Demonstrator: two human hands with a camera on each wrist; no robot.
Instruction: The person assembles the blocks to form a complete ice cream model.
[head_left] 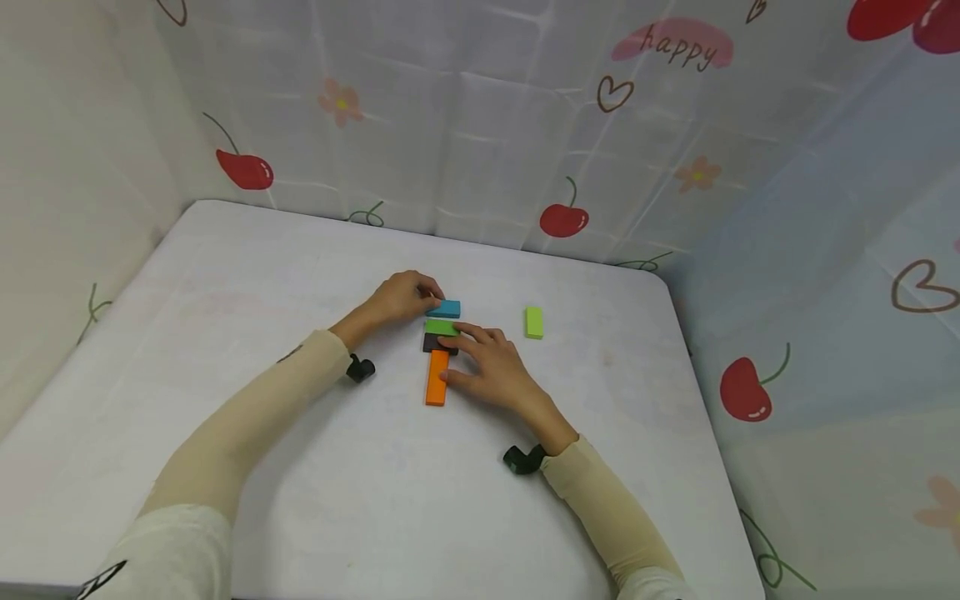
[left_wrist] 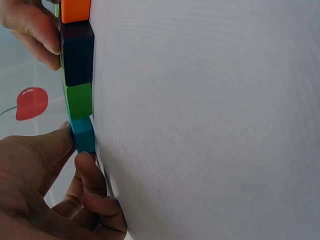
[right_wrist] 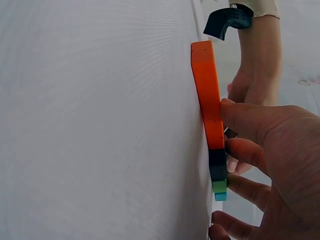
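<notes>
My left hand pinches a blue block by its left end, with thumb and finger on either side in the left wrist view. A green block lies just nearer to me than the blue one; a narrow gap seems to part them in the head view. Against the green block lies a black block, and an orange block runs lengthwise towards me from it. My right hand rests from the right, its spread fingertips touching the orange, black and green blocks.
A lime-green block lies by itself to the right on the white-covered table. Printed curtains stand along the table's back and right sides. A small black camera is strapped at each wrist.
</notes>
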